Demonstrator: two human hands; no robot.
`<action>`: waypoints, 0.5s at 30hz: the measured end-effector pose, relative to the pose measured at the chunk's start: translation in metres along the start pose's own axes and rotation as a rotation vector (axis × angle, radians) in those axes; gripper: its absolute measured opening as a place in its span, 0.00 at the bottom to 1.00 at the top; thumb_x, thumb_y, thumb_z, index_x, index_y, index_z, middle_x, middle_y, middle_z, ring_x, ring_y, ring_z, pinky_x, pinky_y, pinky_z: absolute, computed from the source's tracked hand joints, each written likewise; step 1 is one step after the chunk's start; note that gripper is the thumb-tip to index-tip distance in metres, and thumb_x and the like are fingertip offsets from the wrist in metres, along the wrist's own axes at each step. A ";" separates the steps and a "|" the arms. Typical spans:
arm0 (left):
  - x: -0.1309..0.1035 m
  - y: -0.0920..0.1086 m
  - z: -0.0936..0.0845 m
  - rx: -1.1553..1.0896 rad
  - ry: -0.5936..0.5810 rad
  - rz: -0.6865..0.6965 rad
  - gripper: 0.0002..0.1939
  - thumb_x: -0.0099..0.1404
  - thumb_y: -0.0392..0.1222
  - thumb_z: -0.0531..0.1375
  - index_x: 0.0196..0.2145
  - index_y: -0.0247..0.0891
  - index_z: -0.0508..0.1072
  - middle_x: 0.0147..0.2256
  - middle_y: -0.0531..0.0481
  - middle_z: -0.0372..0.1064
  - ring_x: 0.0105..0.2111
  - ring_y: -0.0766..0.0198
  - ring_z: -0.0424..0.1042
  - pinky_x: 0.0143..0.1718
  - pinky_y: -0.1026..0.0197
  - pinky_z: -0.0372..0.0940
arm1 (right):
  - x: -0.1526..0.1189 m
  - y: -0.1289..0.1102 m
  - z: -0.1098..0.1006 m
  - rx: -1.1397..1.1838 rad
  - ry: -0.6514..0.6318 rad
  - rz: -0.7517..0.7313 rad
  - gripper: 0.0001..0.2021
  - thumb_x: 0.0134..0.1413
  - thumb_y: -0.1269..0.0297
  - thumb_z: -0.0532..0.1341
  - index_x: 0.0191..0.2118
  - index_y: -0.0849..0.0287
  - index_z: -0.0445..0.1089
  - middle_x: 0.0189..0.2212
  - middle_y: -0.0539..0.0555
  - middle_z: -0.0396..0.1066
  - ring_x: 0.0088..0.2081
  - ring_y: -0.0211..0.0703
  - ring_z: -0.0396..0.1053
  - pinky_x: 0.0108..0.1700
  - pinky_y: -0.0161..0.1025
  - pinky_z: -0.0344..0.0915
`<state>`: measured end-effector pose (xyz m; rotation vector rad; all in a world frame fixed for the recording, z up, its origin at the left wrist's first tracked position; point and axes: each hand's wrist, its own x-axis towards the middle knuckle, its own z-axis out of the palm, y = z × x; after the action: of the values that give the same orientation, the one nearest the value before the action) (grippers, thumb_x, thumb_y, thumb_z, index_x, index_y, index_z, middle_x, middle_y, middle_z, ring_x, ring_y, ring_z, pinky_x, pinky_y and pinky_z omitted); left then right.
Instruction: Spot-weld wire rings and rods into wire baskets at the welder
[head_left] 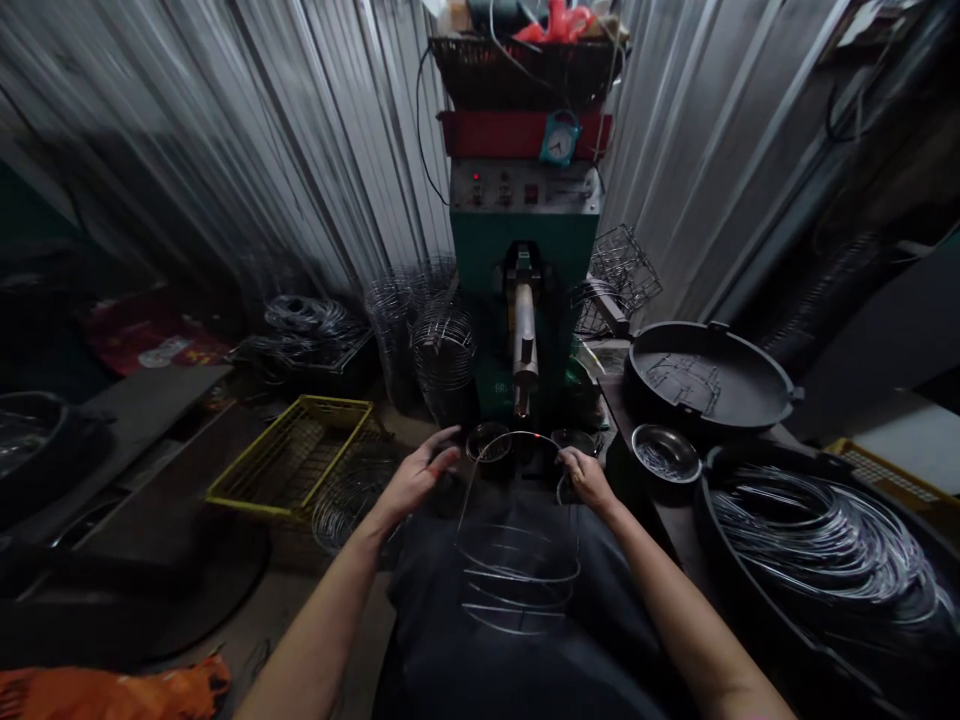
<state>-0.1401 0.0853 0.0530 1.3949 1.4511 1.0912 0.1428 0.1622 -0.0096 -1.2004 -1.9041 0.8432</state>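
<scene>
A half-built wire basket (517, 560) of thin steel hoops rests on my lap, its top loop reaching under the machine's nose. My right hand (587, 478) grips the right side of that frame near the top. My left hand (418, 477) is beside the left side with fingers spread, and contact with the wire is unclear. Straight ahead stands a green welding machine (525, 300) with a vertical electrode arm (523, 350), and a small red glow shows where the loop meets it.
A large black tub of wire rings (825, 560) is at my right, with a small steel bowl (665, 455) and a black round pan (709, 380) behind it. A yellow crate (300, 455) and stacked finished wire baskets (442, 350) are at the left. Corrugated metal walls stand behind.
</scene>
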 end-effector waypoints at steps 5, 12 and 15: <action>-0.082 -0.062 0.007 -0.276 -0.099 -0.676 0.34 0.52 0.67 0.46 0.25 0.29 0.71 0.20 0.43 0.69 0.19 0.63 0.67 0.23 0.62 0.60 | -0.006 0.011 -0.004 0.084 0.109 0.080 0.19 0.53 0.49 0.45 0.26 0.59 0.62 0.16 0.48 0.57 0.21 0.37 0.57 0.25 0.33 0.55; -0.102 -0.051 0.068 -1.074 0.010 -0.711 0.17 0.58 0.50 0.55 0.37 0.33 0.71 0.32 0.43 0.72 0.31 0.60 0.71 0.33 0.60 0.65 | -0.010 0.019 0.019 0.146 0.206 0.102 0.20 0.53 0.48 0.45 0.24 0.58 0.58 0.15 0.46 0.53 0.19 0.35 0.54 0.24 0.32 0.54; -0.090 -0.037 0.077 -1.203 0.310 -0.722 0.07 0.60 0.40 0.55 0.36 0.37 0.70 0.22 0.54 0.67 0.20 0.72 0.67 0.26 0.68 0.65 | -0.010 0.028 0.026 0.167 0.195 0.102 0.20 0.55 0.50 0.44 0.25 0.59 0.60 0.17 0.47 0.57 0.21 0.36 0.57 0.26 0.32 0.57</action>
<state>-0.0725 -0.0019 -0.0048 -0.1410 0.9825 1.3180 0.1369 0.1591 -0.0479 -1.2370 -1.5958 0.8861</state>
